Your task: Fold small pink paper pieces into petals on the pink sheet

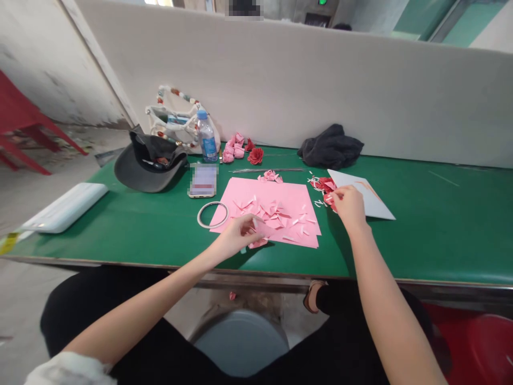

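My left hand (236, 235) rests at the near edge of a pink paper sheet (294, 200), fingers pinched on a small pink paper piece (257, 243). Several cut pink paper bits (276, 211) lie scattered on the sheet. My right hand (348, 206) reaches to a pile of red paper pieces (324, 185) and its fingers close on one of them. A white sheet (366, 195) lies just right of that pile.
On the green table (441, 230): a tape ring (212, 215), a phone (203, 181), a dark cap (150, 160), a water bottle (207, 137), a beaded bag (172, 115), finished paper roses (242, 148), a black cloth (331, 146), a white flat case (64, 207). Grey bin (240, 342) below.
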Demonstrator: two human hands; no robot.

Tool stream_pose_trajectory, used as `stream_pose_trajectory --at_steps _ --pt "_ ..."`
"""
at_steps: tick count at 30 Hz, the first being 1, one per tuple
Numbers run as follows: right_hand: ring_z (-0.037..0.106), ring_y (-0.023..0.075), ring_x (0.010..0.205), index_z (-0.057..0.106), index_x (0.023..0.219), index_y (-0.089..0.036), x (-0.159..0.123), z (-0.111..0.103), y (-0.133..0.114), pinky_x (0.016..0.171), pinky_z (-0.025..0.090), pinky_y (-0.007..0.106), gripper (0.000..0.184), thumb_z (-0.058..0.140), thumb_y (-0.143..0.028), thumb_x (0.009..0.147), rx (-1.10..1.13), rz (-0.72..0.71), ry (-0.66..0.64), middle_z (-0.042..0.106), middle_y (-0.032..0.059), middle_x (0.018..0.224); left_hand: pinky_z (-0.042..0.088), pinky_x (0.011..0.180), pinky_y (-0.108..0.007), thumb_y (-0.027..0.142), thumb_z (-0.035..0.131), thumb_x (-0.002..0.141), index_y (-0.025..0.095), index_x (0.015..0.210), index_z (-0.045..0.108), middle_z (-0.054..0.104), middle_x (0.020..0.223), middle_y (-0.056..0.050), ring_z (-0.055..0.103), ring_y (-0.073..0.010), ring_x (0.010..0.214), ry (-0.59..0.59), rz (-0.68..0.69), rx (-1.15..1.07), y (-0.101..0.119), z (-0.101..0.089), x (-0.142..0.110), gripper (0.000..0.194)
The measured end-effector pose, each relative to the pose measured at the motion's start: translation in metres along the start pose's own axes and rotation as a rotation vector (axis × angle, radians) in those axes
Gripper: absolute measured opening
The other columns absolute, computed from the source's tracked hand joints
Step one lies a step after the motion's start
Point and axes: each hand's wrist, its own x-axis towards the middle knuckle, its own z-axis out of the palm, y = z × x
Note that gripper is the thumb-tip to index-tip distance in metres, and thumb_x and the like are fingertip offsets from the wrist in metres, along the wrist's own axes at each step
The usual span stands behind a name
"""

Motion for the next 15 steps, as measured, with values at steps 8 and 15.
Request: stream_pose_trajectory --at_steps 8,15 --pt "0.061 0.0232 0.086 0.069 0.087 -0.012 -0.006 0.003 -0.023 0.081 0.048 0.038 0.022 0.05 -0.011 0.077 0.169 -0.06 0.016 0.065 0.0125 0.095 0.046 0.061 -0.023 0.034 0.06 0.081 0.013 0.08 0.061 0.062 0.07 -0.002 0.058 -0.0115 0.063 -0.022 0.0 0.043 -0.006 -0.007 0.005 0.021" --pt "0.061 0.0184 0.099 0.068 0.086 -0.023 -0.061 -0.009 -0.138 0.09 0.048 0.036 0.008 0.061 -0.022 0.082 0.78 -0.444 -0.336 0.066 0.004 0.1 0.043 0.055 -0.022 0.038 0.058 0.082 0.012 0.074 0.06 0.061 0.064 -0.002 0.056 -0.0115 0.059 -0.135 -0.05 0.001 -0.003 -0.005 0.004 0.027"
